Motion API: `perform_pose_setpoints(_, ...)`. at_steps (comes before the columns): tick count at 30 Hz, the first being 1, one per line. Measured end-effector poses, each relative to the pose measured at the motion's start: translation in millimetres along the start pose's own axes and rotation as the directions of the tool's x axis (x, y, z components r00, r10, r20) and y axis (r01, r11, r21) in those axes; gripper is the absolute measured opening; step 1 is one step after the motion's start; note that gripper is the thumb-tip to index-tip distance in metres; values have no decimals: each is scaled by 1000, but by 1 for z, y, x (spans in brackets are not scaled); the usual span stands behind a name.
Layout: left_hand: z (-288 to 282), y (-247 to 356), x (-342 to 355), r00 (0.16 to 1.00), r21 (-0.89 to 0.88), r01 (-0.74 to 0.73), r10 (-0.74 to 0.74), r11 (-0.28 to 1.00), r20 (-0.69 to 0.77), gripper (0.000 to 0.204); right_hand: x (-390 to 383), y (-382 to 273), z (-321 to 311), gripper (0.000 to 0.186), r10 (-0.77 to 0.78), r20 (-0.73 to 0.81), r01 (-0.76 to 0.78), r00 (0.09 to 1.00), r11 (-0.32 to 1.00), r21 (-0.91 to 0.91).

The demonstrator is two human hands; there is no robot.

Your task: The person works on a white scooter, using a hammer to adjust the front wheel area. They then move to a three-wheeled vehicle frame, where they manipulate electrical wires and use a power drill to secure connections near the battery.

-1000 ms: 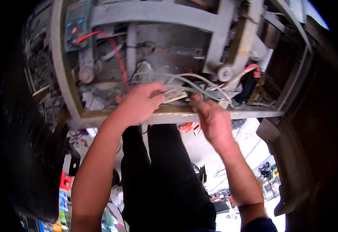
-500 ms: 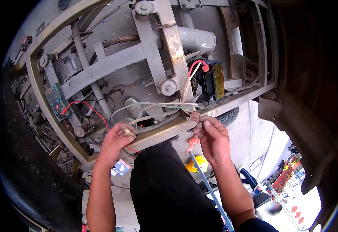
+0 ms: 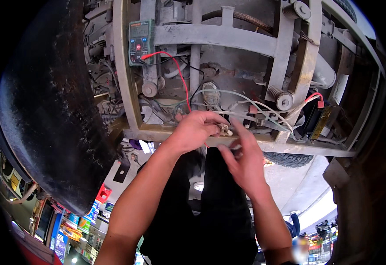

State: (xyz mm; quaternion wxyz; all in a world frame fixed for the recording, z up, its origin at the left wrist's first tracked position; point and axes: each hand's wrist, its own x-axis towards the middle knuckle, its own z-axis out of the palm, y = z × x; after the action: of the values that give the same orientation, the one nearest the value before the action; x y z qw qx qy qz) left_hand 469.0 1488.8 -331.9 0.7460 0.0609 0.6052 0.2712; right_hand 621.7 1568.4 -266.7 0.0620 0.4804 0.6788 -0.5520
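Observation:
Along the front rail of the metal frame, my left hand (image 3: 197,130) pinches a small cream-coloured wire connector (image 3: 224,130). Close on its right is my right hand (image 3: 246,155), slightly blurred, thumb and fingers apart with nothing seen between them. A reddish-brown plug (image 3: 253,108) lies among pale wires (image 3: 277,118) beyond the right fingers. On the frame at the upper left rests a green and grey multimeter (image 3: 141,42), its display lit. Its red lead (image 3: 184,81) runs down behind my left hand, and a black lead (image 3: 199,73) loops beside it.
A gold-painted frame rail (image 3: 157,133) crosses in front of me. At the right sits a black battery (image 3: 312,123) with a red-covered terminal lead (image 3: 320,102). A tyre (image 3: 290,159) shows below the rail. A dark curved panel (image 3: 47,115) stands close on the left.
The view has swung left. My right hand has let go of the reddish-brown plug and come near the cream connector, which my left hand still grips. The hands are closer together.

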Motion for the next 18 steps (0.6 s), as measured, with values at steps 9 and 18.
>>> perform_pose_setpoints(9, -2, -5, 6, 969, 356, -183, 228, 916, -90, 36, 21, 18, 4, 25, 421, -38, -329, 906, 758, 563)
perform_pose_setpoints(18, -1, -8, 3, 951, 675, -146, 291, 723, -106, 19, 7, 18, 19, 31, 466, -142, -317, 874, 766, 560)
